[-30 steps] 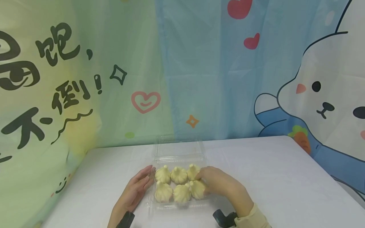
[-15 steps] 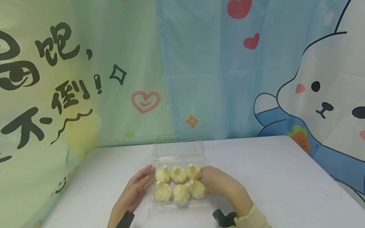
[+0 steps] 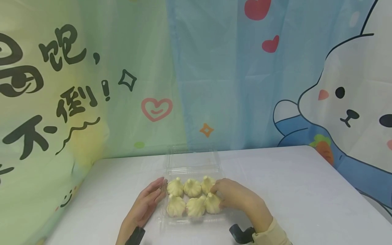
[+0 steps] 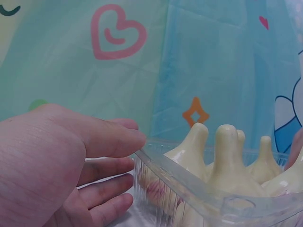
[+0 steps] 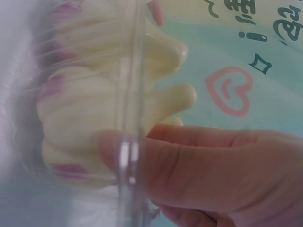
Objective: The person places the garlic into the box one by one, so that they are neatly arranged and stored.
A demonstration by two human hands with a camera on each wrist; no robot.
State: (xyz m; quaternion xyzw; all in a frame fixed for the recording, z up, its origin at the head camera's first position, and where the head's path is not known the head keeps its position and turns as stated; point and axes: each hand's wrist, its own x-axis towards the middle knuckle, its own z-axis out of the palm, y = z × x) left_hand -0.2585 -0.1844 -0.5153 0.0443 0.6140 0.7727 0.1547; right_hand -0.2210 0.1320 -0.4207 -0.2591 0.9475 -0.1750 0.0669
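Several pale yellow garlic bulbs [image 3: 192, 188] with purple-marked bases stand in two rows inside a clear plastic container [image 3: 179, 221]. My right hand [image 3: 232, 194] reaches over the right wall and grips the front right garlic bulb [image 3: 212, 204]. In the right wrist view my thumb lies against that bulb [image 5: 78, 113], inside the clear wall, with a finger on its far side. My left hand [image 3: 147, 201] rests at the container's left side. In the left wrist view its thumb touches the rim [image 4: 163, 165], and its loosely extended fingers [image 4: 106, 189] lie along the outer wall.
The container's clear lid [image 3: 193, 161] stands folded back behind it. A white cloth covers the table [image 3: 291, 190]. A printed curtain [image 3: 208, 68] hangs directly behind the table's far edge. Dark wrist-camera mounts [image 3: 242, 234] sit below both hands.
The front right garlic bulb has turned slightly under my right hand, its stem tip shifting a little to the right. My left hand has stayed in place.
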